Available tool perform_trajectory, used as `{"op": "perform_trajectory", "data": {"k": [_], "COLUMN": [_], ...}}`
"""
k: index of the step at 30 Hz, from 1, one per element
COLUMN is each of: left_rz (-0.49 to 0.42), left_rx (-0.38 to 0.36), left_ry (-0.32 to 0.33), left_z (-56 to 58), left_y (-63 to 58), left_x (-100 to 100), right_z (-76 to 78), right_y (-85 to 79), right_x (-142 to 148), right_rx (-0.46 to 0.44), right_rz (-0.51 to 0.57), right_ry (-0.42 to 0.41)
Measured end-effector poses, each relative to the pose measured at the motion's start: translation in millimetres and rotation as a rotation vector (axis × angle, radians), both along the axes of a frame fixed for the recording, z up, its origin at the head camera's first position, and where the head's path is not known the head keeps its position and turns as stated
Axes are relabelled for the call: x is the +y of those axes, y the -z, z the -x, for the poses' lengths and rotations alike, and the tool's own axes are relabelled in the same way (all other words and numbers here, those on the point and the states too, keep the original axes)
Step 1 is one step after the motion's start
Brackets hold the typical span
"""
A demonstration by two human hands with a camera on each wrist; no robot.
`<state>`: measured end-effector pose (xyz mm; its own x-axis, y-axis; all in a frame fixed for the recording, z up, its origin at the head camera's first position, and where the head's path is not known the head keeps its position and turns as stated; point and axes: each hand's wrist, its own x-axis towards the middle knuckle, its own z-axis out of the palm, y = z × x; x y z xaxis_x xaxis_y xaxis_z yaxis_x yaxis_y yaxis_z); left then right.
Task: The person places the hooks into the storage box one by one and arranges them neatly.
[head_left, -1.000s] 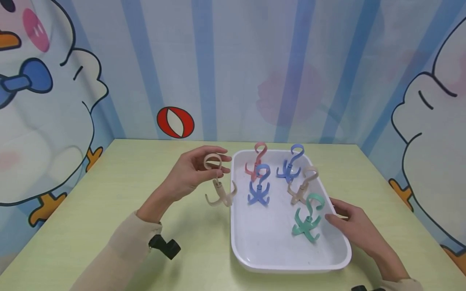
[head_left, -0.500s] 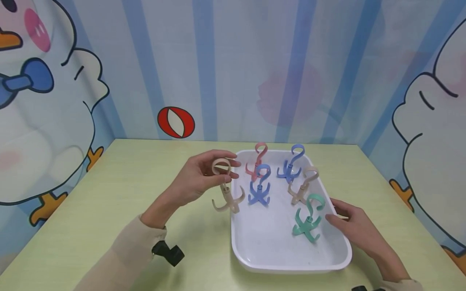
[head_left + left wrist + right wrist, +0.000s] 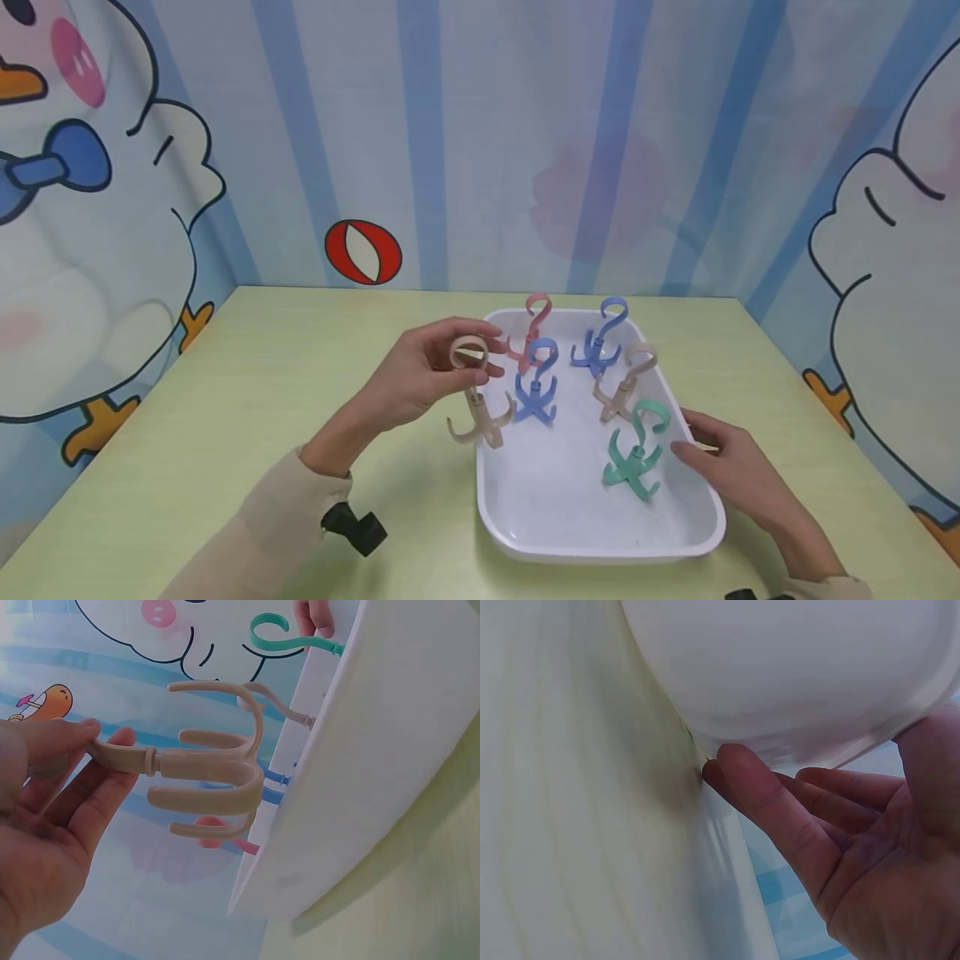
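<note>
My left hand [image 3: 408, 375] pinches a beige four-pronged swivel hook [image 3: 480, 421] by its curved top, thumb against fingers. The hook hangs upright, prongs down, over the left rim of a white plastic tub [image 3: 540, 500]. In the left wrist view the hook's prongs [image 3: 210, 799] are apart from the tub wall. My right hand [image 3: 731, 462] holds the tub's right side, thumb at the rim; the right wrist view has its fingers [image 3: 780, 810] along the outer wall. Inside the tub stand a pink hook [image 3: 537, 317], two blue hooks, a beige hook [image 3: 618, 396] and a green hook [image 3: 633, 467].
The tub stands on a pale yellow-green table [image 3: 315, 350]. Behind the table hangs a striped blue curtain [image 3: 487, 150] with cartoon birds. The tub's near-left floor is bare, and table surface extends left of it.
My left hand has moved right and slightly nearer with the beige hook, from beside the tub to over its left rim. The right hand and tub have stayed put.
</note>
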<state>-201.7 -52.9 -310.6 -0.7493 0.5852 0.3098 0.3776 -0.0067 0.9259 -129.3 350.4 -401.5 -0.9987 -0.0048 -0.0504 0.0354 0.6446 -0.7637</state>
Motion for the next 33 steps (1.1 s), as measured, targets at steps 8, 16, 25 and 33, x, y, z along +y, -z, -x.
{"op": "perform_trajectory", "data": {"k": [8,16,25,33], "left_rz": [-0.001,-0.007,0.012,0.03], "left_rx": [-0.011,-0.008,0.016,-0.005], "left_ry": [0.035,0.055,0.071,0.097], "left_z": [-0.9,-3.2,-5.1,-7.6], "left_y": [3.8,3.7,5.7,8.4], "left_x": [10,16,23,30], "right_z": [0.7,0.6,0.5,0.9], "right_y": [-0.7,-1.1,-1.1,-0.5], "right_x": [-1,-1,-1,-1], "right_rx": [-0.014,0.001,0.006,0.009], "right_rz": [-0.008,-0.022,-0.037,-0.043], "right_ry": [-0.001,-0.004,-0.003,-0.004]}}
